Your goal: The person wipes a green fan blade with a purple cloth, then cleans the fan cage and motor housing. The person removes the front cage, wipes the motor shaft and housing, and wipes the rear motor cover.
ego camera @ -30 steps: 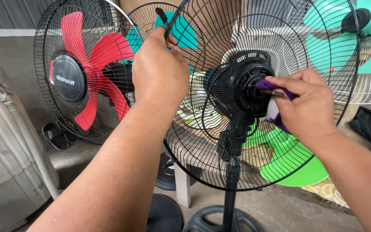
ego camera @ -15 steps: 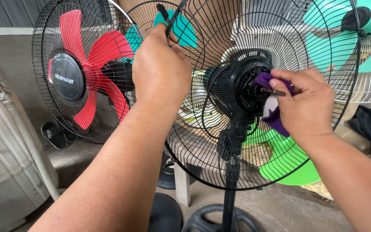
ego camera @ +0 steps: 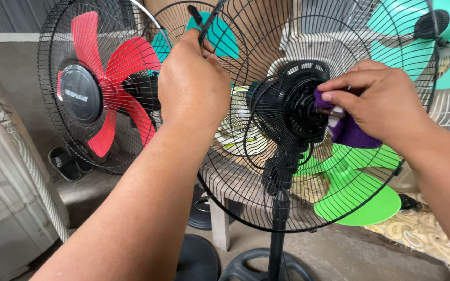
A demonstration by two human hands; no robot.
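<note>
A black stand fan fills the middle of the view, its blades off and only the rear wire guard (ego camera: pixel 246 198) around the black motor hub (ego camera: pixel 300 106). My left hand (ego camera: pixel 194 86) grips the guard's upper rim at a black clip. My right hand (ego camera: pixel 376 101) pinches a purple cloth (ego camera: pixel 347 132) against the hub's centre, where the short shaft sits. The pole (ego camera: pixel 277 229) runs down to a round black base (ego camera: pixel 259 268).
A fan with red blades (ego camera: pixel 97 83) stands behind on the left. Green and teal fan blades (ego camera: pixel 360 198) lie behind on the right. A white appliance with a ribbed hose (ego camera: pixel 11 171) is at the far left. Sandals (ego camera: pixel 66 164) lie on the concrete floor.
My right hand has shifted slightly on the hub with the purple cloth. My left hand keeps its hold on the guard rim.
</note>
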